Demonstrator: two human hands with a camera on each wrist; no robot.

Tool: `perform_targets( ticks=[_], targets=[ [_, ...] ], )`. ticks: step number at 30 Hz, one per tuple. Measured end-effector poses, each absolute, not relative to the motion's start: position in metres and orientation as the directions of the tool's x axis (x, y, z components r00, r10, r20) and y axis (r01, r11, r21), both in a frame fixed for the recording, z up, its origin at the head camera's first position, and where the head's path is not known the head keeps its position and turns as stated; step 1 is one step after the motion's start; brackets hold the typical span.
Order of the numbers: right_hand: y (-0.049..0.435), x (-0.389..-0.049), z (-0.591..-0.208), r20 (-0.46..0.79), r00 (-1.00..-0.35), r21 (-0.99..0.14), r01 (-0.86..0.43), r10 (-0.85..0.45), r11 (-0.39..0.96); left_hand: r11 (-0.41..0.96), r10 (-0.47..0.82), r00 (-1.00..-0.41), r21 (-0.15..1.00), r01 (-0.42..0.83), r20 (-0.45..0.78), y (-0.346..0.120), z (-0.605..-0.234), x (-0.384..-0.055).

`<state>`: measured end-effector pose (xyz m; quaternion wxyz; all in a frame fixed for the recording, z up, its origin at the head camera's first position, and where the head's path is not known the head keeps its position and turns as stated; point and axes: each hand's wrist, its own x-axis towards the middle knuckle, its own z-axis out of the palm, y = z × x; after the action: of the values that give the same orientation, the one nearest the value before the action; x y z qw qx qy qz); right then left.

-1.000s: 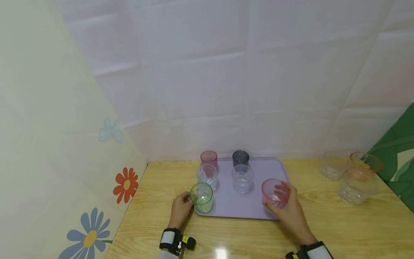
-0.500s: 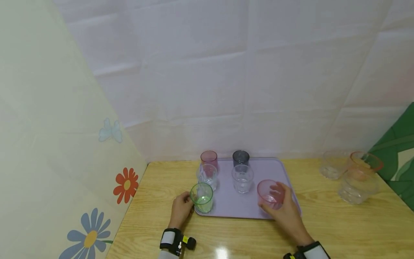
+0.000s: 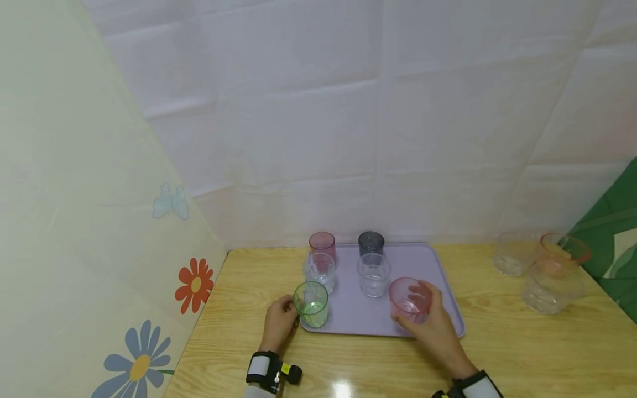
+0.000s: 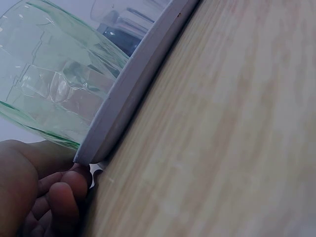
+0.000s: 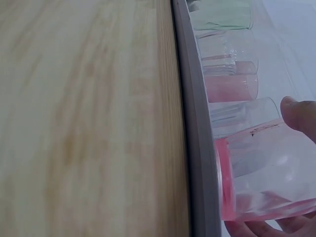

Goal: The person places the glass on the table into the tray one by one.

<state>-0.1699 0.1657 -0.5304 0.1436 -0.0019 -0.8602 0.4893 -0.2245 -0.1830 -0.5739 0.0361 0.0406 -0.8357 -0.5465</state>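
Observation:
My right hand (image 3: 430,318) grips a pink glass (image 3: 405,309) round its side, thumb on the near side and fingers on the far side. In the right wrist view the pink glass (image 5: 266,173) has its thick base down close over the tray. My left hand (image 3: 280,320) pinches the front left corner of the lilac tray (image 3: 358,326). In the left wrist view its curled fingers (image 4: 64,197) lie at the tray's rim, beside the green glass (image 4: 59,84). That green glass stands upright on the tray's corner.
Two clear glasses (image 3: 373,276) stand mid-tray, with a darker pink glass (image 3: 322,243) and a dark grey glass (image 3: 371,242) behind them. Right of the tray, two clear glasses (image 3: 542,293) and an orange-rimmed glass (image 3: 562,249) stand on the wooden table (image 3: 497,342). A white cloth (image 3: 298,138) hangs behind.
My right hand has moved left over the tray with the pink glass, nearer the clear glass. The left hand and the tray have stayed in place.

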Motion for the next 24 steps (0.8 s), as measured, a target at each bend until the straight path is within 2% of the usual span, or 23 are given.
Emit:
perform_targets(
  ticks=[16, 24],
  targets=[
    [0.152, -0.168, -0.531, 0.292, -0.950, -0.848, -0.204, 0.108, 0.490, 0.405, -0.111, -0.994, 0.914, -0.029, 0.018, -0.184, -0.575, -0.224],
    [0.150, -0.169, -0.535, 0.242, -0.966, -0.850, -0.164, 0.094, 0.500, 0.395, -0.114, -0.993, 0.918, -0.046, -0.001, -0.183, -0.571, -0.222]
  ],
)
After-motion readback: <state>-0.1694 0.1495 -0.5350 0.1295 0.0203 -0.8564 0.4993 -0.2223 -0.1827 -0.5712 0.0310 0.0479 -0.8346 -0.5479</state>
